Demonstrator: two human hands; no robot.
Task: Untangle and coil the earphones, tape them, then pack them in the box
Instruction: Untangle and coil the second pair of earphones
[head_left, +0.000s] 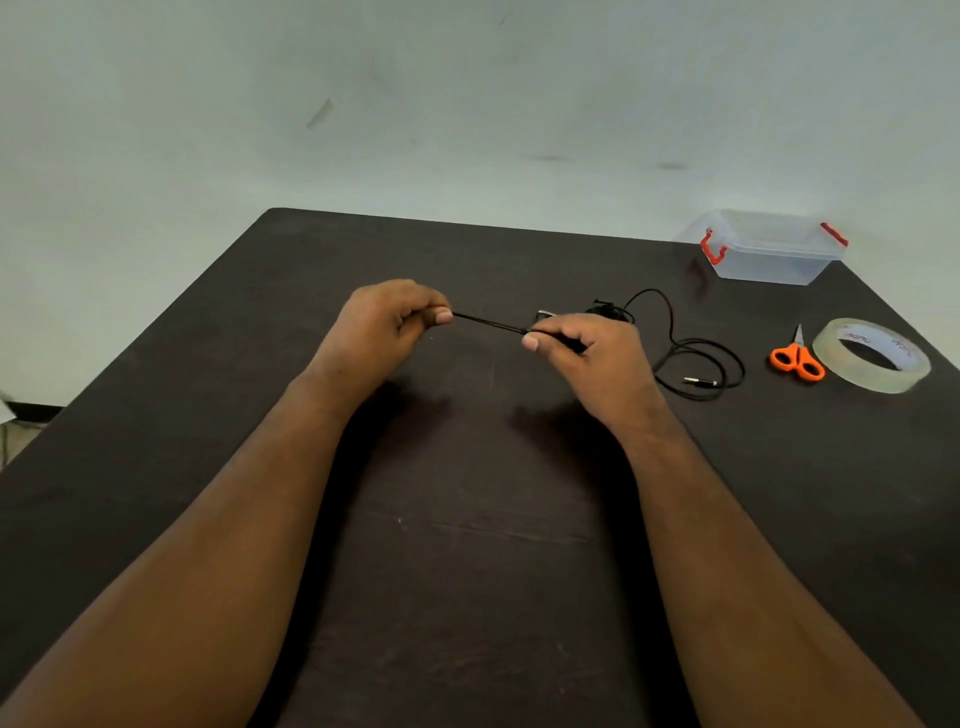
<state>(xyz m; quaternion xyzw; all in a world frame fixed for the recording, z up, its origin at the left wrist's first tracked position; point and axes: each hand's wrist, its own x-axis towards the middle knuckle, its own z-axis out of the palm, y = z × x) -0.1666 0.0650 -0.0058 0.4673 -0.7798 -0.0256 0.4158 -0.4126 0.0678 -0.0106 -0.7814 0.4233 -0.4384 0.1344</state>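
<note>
Left hand (387, 317) pinching the black earphones (680, 353) cable between thumb and fingers, a taut stretch running across to the right hand (576, 343), which is curled round the cord too. Beyond that right hand sits a small knot of wire, then loose loops and the jack lying on the dark table (467, 519). Best, I'd say, to feed cord through gently, not yank, or that knot tightens. Further right of the earphones: orange scissors (797, 358), then the tape roll (872, 361). The clear box (769, 249), lid off, waits behind the earphones, towards the far edge.
</note>
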